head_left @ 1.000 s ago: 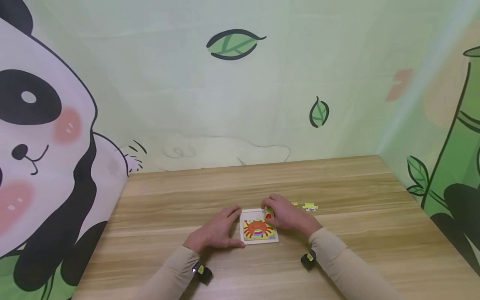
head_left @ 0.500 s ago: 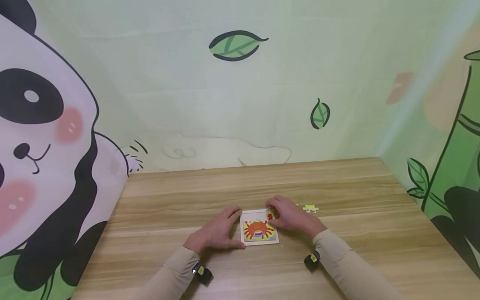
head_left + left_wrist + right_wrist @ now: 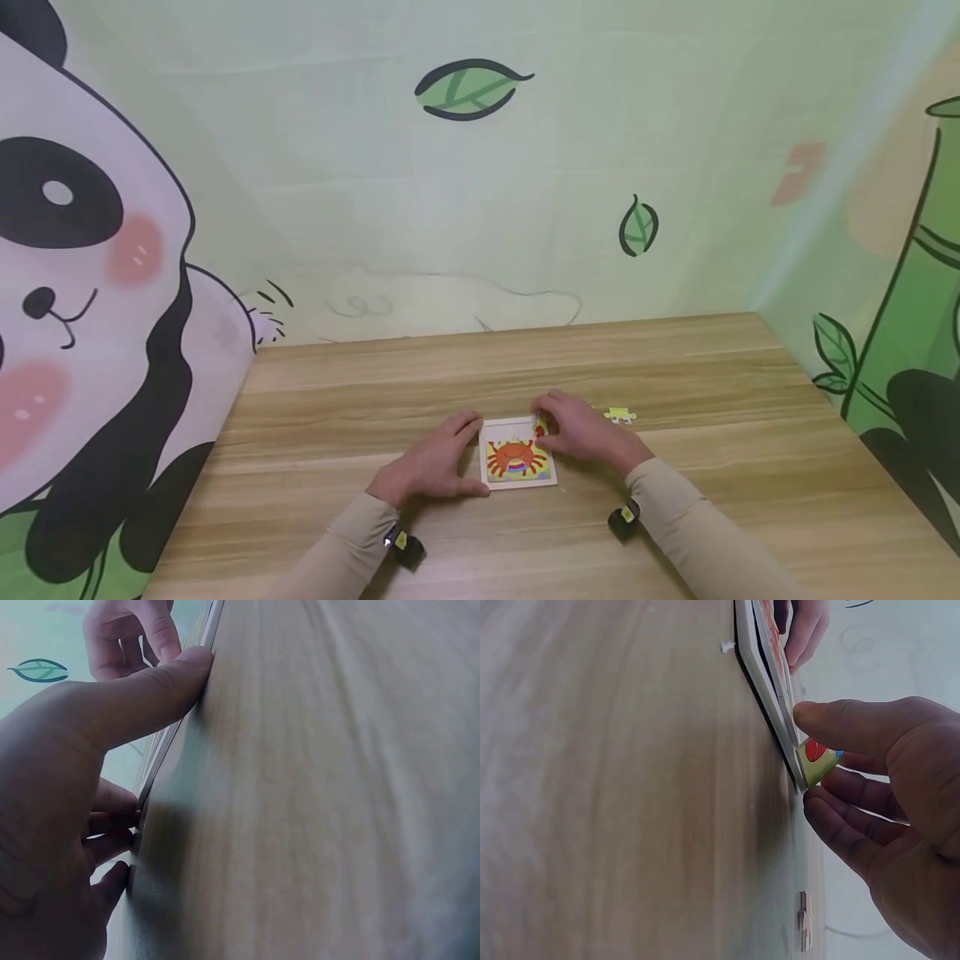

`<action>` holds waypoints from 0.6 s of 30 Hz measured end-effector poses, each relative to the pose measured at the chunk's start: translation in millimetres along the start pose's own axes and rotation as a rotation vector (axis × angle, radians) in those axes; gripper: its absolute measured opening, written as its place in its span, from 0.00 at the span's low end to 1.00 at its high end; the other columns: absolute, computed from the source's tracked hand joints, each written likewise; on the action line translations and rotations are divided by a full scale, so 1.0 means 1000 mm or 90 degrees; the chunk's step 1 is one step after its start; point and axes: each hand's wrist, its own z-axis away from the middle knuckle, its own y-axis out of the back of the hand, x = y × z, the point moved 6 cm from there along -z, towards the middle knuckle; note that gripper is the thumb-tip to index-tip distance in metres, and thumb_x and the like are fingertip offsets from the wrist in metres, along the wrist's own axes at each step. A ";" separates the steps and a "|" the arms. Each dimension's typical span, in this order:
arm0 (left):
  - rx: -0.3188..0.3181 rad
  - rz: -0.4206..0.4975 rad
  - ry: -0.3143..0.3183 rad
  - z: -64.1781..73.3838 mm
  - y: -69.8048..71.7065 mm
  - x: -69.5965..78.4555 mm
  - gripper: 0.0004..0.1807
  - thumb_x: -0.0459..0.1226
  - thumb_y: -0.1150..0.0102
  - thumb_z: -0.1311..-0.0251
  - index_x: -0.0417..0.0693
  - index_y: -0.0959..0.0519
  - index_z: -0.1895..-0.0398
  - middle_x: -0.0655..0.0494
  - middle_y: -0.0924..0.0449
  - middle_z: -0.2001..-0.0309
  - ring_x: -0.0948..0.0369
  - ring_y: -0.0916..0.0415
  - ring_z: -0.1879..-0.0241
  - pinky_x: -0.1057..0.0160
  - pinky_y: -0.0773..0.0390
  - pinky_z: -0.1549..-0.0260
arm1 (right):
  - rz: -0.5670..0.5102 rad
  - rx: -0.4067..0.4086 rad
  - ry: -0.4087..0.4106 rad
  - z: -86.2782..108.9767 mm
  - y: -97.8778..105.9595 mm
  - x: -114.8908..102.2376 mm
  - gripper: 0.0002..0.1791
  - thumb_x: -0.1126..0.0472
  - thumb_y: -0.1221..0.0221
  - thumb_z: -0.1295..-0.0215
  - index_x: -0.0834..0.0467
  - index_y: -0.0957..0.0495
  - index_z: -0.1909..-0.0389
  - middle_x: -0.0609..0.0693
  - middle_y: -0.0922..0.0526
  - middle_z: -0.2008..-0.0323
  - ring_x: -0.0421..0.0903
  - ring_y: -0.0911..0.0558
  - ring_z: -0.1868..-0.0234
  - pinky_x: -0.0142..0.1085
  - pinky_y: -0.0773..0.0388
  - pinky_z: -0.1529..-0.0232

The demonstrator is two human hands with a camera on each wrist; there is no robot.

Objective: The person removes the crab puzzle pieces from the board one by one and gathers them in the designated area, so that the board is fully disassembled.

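A small white-framed jigsaw puzzle tray (image 3: pixel 522 487) lies on the wooden table, with an orange crab picture (image 3: pixel 516 458) filling its nearer part. The bare white base shows along the far side. My left hand (image 3: pixel 429 461) grips the tray's left side, thumb at the near corner and fingers at the far one. At the far right corner, my right hand (image 3: pixel 581 429) pinches a yellow-green puzzle piece (image 3: pixel 819 759) with a red shape on it. That piece is tilted against the tray edge in the right wrist view, partly hidden by the fingers.
A loose yellow puzzle piece (image 3: pixel 620 414) lies right of the tray, beyond the right hand; another sliver of yellow shows by the knuckles. A tiny white scrap (image 3: pixel 727 646) lies near the tray. The printed wall (image 3: pixel 480 208) rises behind the table.
My right hand has shifted slightly right with the puzzle piece, then stayed at the tray's far right corner. The left hand keeps its place on the tray.
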 end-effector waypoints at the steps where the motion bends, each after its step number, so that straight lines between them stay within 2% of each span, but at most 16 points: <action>1: 0.001 0.000 -0.001 0.000 0.000 0.000 0.58 0.64 0.34 0.52 0.36 0.43 0.27 0.44 0.43 0.28 0.50 0.44 0.29 0.54 0.40 0.29 | 0.000 0.000 0.001 0.000 0.001 -0.001 0.26 0.55 0.30 0.45 0.59 0.24 0.46 0.45 0.25 0.61 0.40 0.26 0.62 0.34 0.23 0.59; 11: 0.004 -0.006 -0.003 0.001 0.001 0.000 0.58 0.64 0.34 0.52 0.36 0.43 0.27 0.44 0.43 0.28 0.50 0.43 0.29 0.54 0.40 0.29 | -0.024 0.001 0.011 0.002 0.004 -0.003 0.25 0.57 0.31 0.45 0.59 0.24 0.46 0.46 0.24 0.60 0.42 0.25 0.59 0.37 0.21 0.55; 18: 0.009 -0.002 -0.008 0.001 0.001 0.000 0.58 0.64 0.34 0.52 0.36 0.43 0.27 0.43 0.42 0.29 0.49 0.43 0.29 0.53 0.39 0.29 | -0.024 0.000 0.000 0.003 0.007 0.001 0.25 0.56 0.31 0.44 0.58 0.23 0.45 0.47 0.22 0.54 0.43 0.23 0.52 0.41 0.21 0.46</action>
